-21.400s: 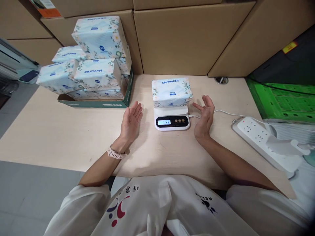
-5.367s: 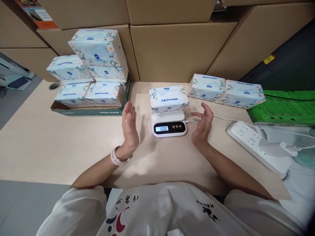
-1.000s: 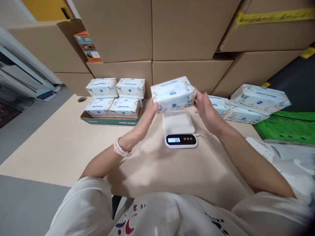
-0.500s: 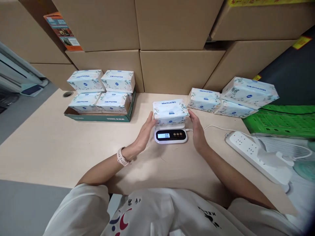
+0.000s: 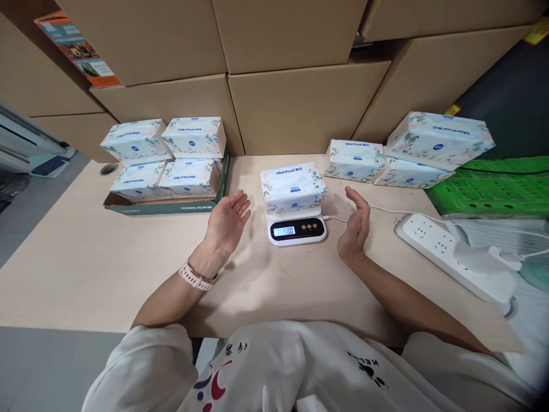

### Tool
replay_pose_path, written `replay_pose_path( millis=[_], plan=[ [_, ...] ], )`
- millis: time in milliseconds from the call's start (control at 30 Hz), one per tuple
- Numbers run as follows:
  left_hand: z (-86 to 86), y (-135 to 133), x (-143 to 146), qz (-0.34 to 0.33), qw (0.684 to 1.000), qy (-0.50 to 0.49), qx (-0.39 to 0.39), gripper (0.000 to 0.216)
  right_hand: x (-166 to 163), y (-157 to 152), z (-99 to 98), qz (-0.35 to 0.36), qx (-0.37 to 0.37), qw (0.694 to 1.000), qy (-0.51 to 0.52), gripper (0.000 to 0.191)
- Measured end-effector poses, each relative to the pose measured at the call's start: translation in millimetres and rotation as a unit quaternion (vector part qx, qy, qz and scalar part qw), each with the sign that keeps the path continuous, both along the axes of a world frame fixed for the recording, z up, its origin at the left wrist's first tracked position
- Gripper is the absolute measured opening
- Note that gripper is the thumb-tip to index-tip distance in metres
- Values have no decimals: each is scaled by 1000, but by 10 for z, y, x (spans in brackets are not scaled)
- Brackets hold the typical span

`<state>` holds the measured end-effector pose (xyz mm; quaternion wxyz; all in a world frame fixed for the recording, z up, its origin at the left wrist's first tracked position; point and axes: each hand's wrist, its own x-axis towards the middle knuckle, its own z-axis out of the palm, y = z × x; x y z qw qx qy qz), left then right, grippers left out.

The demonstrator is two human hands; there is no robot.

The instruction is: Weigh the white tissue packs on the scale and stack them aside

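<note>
A floral tissue pack (image 5: 294, 187) rests on the white digital scale (image 5: 297, 230), whose lit display reads something I cannot fully make out. To its left, my left hand (image 5: 227, 222) is turned palm up with fingers stretched, holding nothing. On the other side, my right hand (image 5: 355, 226) stands apart from the pack, palm facing inward, fingers extended and nothing in it. Several like packs sit stacked in a shallow green carton (image 5: 171, 207) at the left. Three more tissue packs (image 5: 354, 160) are grouped at the back right, one on top.
Large cardboard boxes (image 5: 300, 114) wall off the back of the wooden table (image 5: 107, 257). A white power strip (image 5: 446, 257) with plugs lies at the right, near a green plastic crate (image 5: 497, 191). A white cable runs from the scale toward the strip.
Both hands have moved outward, away from the tissue pack, which now stands on the scale untouched. The left palm has turned upward. The camera view has shifted slightly.
</note>
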<state>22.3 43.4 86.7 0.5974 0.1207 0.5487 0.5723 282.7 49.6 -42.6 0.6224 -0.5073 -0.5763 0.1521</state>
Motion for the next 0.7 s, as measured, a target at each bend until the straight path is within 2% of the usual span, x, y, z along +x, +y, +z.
replay_pose_path(
  millis=[700],
  plan=[
    [15,-1,-21,-3,1000,15,-2,20,2,-24,16,-3,-8,1000,-15,57]
  ],
)
